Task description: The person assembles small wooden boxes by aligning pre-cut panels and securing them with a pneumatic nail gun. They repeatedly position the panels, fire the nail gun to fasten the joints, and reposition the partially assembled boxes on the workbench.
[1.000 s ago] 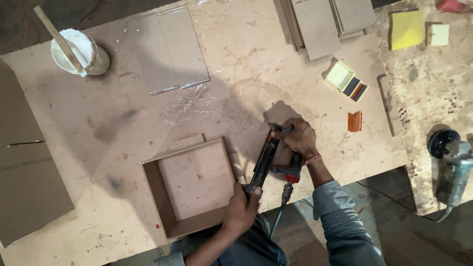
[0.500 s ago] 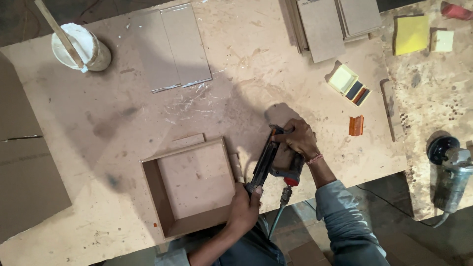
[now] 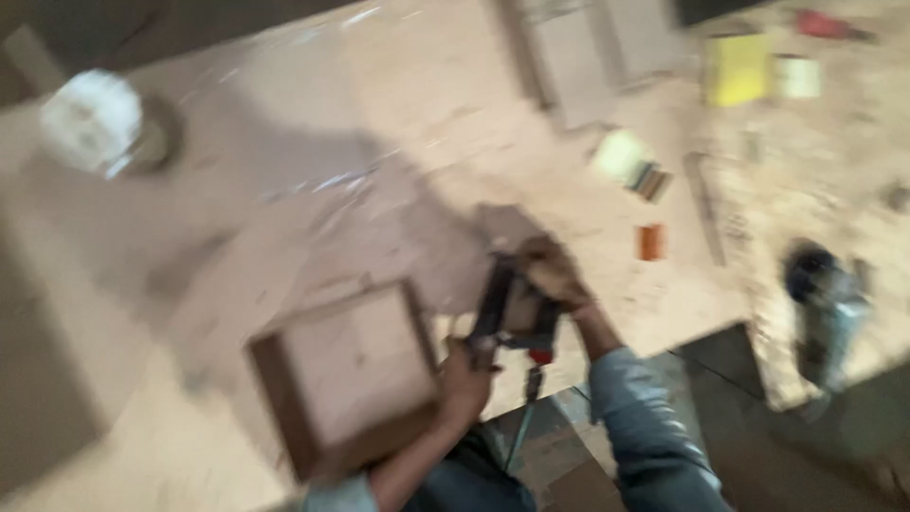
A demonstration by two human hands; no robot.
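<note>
This is a woodworking shop. A big, pale plywood bench [image 3: 398,123], scuffed and dusty, fills most of the blurred view. On it lie cut boards [image 3: 578,66], a shallow open wooden box [image 3: 346,374], a white pot [image 3: 95,123] and a yellow block [image 3: 737,68]. A power tool [image 3: 825,294] rests at the bench's right edge. Both of the person's hands grip a dark nail gun [image 3: 512,308] with a hose, just beside the box.

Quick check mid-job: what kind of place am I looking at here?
Probably a woodworking shop: a dusty plywood workbench, a shallow wooden box frame on it, and both hands on a dark nail gun, though the view is blurred.
</note>
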